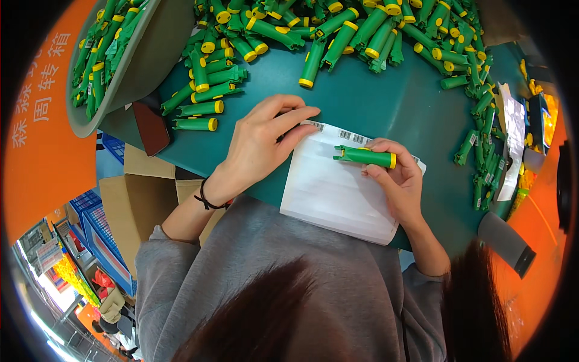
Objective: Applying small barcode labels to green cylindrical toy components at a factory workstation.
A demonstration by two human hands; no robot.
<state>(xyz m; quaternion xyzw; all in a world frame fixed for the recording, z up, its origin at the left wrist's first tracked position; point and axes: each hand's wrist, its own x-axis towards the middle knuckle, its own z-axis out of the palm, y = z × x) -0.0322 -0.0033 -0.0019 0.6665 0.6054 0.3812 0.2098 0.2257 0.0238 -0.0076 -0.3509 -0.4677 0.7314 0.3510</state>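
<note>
A white sheet of barcode labels hangs partly over the table's near edge, with a row of small barcodes along its far side. My left hand is closed at the sheet's far left corner, thumb and fingertips pinching there; whether a single label has lifted cannot be made out. Above the sheet, my right hand grips a green plastic tube by its yellow-capped end. The tube lies sideways, its notched open end pointing left toward my left hand.
Several loose green tubes lie left of centre, and a large pile covers the far side. Barcoded tubes line the right. A grey bin of tubes stands at left, above a cardboard box. A grey cylinder sits right.
</note>
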